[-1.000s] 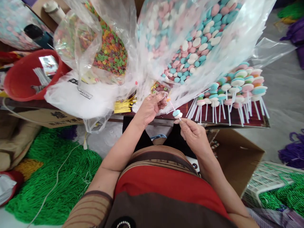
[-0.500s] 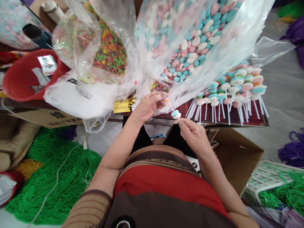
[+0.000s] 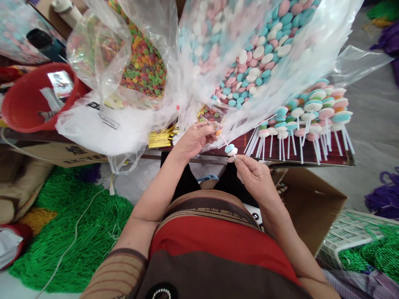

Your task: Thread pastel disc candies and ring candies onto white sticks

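Note:
My right hand point(image 3: 254, 174) pinches the lower end of a thin white stick that carries a blue and a white candy piece point(image 3: 231, 150). At the stick's upper end, my left hand point(image 3: 199, 139) holds a small orange ring point(image 3: 218, 132) between thumb and fingers. Just beyond my left hand lie small colored rings point(image 3: 210, 114) in clear plastic. Behind them leans a large clear bag of pink, blue and white candies point(image 3: 249, 74). Finished-looking candy sticks point(image 3: 311, 112) are piled on the dark red table point(image 3: 338, 145) to the right.
A bag of colored rings point(image 3: 143, 70), a white plastic bag point(image 3: 102, 128), yellow ties point(image 3: 162, 138) and a red bucket point(image 3: 18, 104) stand left. Below right are a cardboard box point(image 3: 311, 203) and a white crate point(image 3: 333, 236). Green strands point(image 3: 77, 232) lie lower left.
The orange ring at my left fingertips shows slightly more. Both hands stay nearly in place, and the view has shifted very slightly.

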The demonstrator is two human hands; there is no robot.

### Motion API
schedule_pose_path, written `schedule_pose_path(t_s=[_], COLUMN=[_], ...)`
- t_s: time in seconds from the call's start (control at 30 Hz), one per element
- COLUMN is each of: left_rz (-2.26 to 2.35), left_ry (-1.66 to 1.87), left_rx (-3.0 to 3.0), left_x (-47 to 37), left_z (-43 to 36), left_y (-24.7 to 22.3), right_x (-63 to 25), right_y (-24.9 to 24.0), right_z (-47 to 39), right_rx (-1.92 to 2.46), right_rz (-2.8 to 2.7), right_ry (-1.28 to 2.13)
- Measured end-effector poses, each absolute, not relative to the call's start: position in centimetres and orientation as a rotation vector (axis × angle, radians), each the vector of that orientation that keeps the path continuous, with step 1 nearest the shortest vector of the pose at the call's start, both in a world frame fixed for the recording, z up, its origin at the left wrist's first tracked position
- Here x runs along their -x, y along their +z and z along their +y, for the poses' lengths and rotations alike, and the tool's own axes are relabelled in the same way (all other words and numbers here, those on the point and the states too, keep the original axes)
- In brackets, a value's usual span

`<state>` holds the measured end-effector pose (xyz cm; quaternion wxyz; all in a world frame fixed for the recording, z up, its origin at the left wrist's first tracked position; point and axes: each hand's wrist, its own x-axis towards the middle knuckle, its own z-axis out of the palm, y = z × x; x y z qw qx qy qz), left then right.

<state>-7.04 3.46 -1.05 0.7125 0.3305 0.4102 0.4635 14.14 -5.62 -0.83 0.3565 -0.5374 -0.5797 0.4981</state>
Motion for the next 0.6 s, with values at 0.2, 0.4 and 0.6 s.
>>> schedule_pose_path(t_s=[0.2,0.4,0.6], left_rz=[0.87,0.991,1.453], left_ry=[0.902,0.852,1.016], left_rx=[-0.821,-1.051,-1.678], left_x=[5.6,5.7,5.4], left_z=[2.5,2.4,9.5], left_y=[-1.3,0.0,1.1], right_x=[-12.8,-12.4,-13.3], right_y=[-1.3,-2.0,-2.1], right_z=[-4.3,-3.1,-3.9], right_rx=[1.351,1.316,1.27], right_rz=[-1.421,-1.32,-1.034], right_ry=[1.335,1.446,1.475])
